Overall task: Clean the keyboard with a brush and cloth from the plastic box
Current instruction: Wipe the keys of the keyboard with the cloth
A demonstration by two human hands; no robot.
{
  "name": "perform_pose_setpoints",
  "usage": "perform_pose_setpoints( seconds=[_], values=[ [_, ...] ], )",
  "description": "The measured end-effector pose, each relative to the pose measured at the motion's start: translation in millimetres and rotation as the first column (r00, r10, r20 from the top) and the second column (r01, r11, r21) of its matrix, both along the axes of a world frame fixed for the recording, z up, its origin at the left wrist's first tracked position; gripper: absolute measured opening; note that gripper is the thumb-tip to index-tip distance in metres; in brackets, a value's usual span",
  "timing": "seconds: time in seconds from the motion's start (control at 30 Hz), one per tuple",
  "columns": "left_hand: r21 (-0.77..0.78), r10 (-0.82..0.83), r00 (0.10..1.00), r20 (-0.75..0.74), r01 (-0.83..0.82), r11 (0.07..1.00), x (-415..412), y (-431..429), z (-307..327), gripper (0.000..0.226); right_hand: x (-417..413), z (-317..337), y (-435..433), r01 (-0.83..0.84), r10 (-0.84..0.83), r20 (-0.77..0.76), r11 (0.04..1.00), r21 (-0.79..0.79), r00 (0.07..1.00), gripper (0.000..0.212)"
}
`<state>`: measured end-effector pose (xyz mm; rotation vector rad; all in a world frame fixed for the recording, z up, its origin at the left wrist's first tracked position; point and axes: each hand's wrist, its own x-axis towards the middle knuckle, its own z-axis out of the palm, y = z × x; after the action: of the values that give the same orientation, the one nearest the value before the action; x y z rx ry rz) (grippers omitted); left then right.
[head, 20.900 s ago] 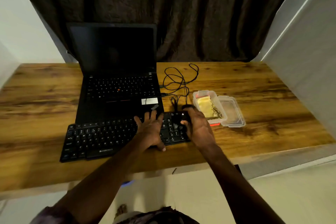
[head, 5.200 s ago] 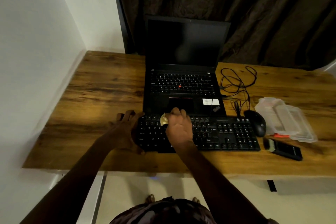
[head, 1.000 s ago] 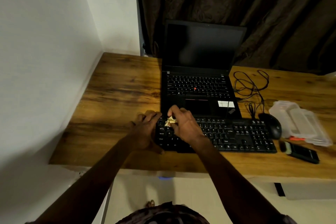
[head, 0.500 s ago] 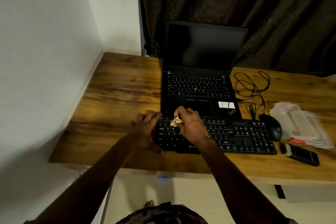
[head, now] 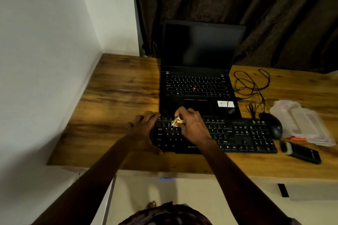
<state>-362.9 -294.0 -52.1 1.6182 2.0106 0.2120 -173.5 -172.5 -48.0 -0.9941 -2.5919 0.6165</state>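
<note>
A black keyboard point(head: 237, 136) lies along the front of the wooden desk. My right hand point(head: 192, 125) pinches a crumpled yellow cloth point(head: 176, 122) against the upper-left keys. My left hand point(head: 144, 131) holds the keyboard's left end, fingers along its top edge and thumb at the front. The clear plastic box point(head: 285, 115) stands open at the right with its lid point(head: 311, 129) beside it. A black brush point(head: 300, 152) lies on the desk in front of the box.
An open black laptop point(head: 199, 71) stands right behind the keyboard. A black mouse point(head: 272, 125) and its coiled cable point(head: 250, 86) lie between the keyboard and the box. A white wall borders the desk point(head: 117, 97) on the left; dark curtains hang behind.
My right hand with the cloth has shifted slightly over the upper-left keys. My left hand has stayed at the keyboard's left end.
</note>
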Motion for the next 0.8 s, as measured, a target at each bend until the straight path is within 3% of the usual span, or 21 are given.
perform_pose_setpoints(
  seconds=[0.2, 0.43, 0.63, 0.8],
  values=[
    [-0.004, -0.001, 1.000, 0.024, 0.001, 1.000, -2.8, -1.7, -2.5, 0.157, -12.4, 3.1, -4.3, -0.026, 0.026, -0.005, 0.996, -0.084, 1.000, 0.040],
    [-0.015, -0.007, 0.999, -0.036, 0.006, 1.000, 1.2, 0.9, -0.3, 0.145, 38.8, 2.0, 20.6, 0.082, -0.081, 0.015, 0.992, -0.097, 0.997, 0.045],
    [-0.057, 0.008, 0.997, -0.072, -0.012, 0.998, 2.0, 2.1, -0.8, 0.146, 22.4, 7.8, 10.9, -0.020, 0.019, -0.015, 0.994, -0.106, 1.000, 0.036],
    [-0.092, 0.011, 0.999, -0.050, -0.016, 0.996, -0.4, 2.7, -2.3, 0.149, 53.9, 8.7, 26.0, 0.040, -0.038, 0.024, 0.994, -0.097, 0.999, 0.036]
  ],
)
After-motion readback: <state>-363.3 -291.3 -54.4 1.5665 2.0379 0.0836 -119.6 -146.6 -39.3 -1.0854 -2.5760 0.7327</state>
